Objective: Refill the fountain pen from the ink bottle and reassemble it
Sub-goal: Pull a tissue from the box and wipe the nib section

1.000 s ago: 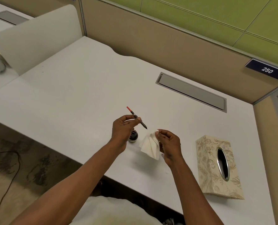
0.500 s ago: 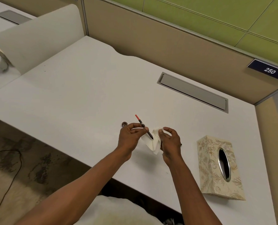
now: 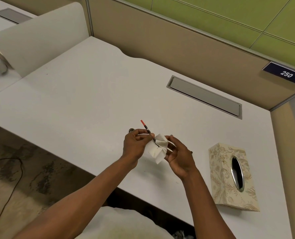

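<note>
Fingers (image 3: 144, 135) of the left hand (image 3: 135, 145) pinch the thin inner section of the fountain pen (image 3: 148, 131) at mid-length, red end up and far-left, nib end buried in the tissue (image 3: 158, 149). Right hand (image 3: 179, 157) fingers are pressed around that tissue, gathering it on the nib.

Head view, handling: the pen section is judged light, stiff and narrow, likely slick where ink sits; best held on the dark barrel near the middle, clear of nib and red end. The nib is judged fragile; only a light squeeze through the tissue is advisable. The tissue is soft and absorbent, and a dark line already marks it.

Head view, count: one pen section, held above the surface (image 3: 84, 100) near its near edge. One tissue in hand. One small dark round object (image 3: 131, 130), possibly the ink bottle or its cap, just beyond the left hand; which, cannot be told. One patterned tissue box (image 3: 229, 176) to the right. Other pen parts not identified.
</note>
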The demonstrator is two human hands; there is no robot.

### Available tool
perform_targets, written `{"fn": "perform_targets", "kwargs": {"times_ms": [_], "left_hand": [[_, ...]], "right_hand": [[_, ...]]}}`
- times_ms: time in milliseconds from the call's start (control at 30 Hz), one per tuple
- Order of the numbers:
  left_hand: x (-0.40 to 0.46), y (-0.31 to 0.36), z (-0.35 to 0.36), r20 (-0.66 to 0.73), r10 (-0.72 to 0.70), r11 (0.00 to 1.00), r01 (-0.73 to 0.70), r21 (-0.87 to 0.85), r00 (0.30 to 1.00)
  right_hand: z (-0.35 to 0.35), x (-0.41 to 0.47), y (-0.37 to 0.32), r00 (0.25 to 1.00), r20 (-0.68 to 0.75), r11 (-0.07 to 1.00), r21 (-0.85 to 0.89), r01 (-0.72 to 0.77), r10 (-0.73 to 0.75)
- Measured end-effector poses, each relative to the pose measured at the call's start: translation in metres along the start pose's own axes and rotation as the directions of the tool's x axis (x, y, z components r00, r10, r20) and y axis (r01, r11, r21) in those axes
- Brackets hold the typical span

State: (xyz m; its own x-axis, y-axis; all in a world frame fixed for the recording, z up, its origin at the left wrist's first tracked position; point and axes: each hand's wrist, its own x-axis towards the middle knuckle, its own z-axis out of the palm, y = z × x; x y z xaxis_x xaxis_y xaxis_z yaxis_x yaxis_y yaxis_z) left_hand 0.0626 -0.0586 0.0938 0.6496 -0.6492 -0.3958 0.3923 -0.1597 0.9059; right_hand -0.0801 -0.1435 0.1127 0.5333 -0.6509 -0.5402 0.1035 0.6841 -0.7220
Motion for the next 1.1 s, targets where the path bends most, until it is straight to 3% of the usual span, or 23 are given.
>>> {"fn": "perform_targets", "kwargs": {"times_ms": [100,567,800,1100], "left_hand": [[0.000,0.000,0.001,0.004,0.005,1.000,-0.005,0.004,1.000],[0.004,0.001,0.001,-0.002,0.008,1.000,-0.008,0.018,1.000],[0.006,0.005,0.002,-0.018,-0.004,1.000,0.004,-0.022,1.000],[0.014,0.014,-0.006,-0.061,0.012,0.996,-0.017,-0.091,0.998]], "right_hand": [[0.001,0.002,0.006,0.999,0.009,0.993,-0.107,0.047,-0.046],[0.003,0.005,0.011,0.994,-0.016,0.949,-0.301,0.095,-0.105],[0.005,0.006,0.010,0.989,-0.072,0.942,-0.321,0.096,-0.125],[0.000,0.009,0.009,0.972,-0.203,0.972,-0.223,0.072,-0.118]]}}
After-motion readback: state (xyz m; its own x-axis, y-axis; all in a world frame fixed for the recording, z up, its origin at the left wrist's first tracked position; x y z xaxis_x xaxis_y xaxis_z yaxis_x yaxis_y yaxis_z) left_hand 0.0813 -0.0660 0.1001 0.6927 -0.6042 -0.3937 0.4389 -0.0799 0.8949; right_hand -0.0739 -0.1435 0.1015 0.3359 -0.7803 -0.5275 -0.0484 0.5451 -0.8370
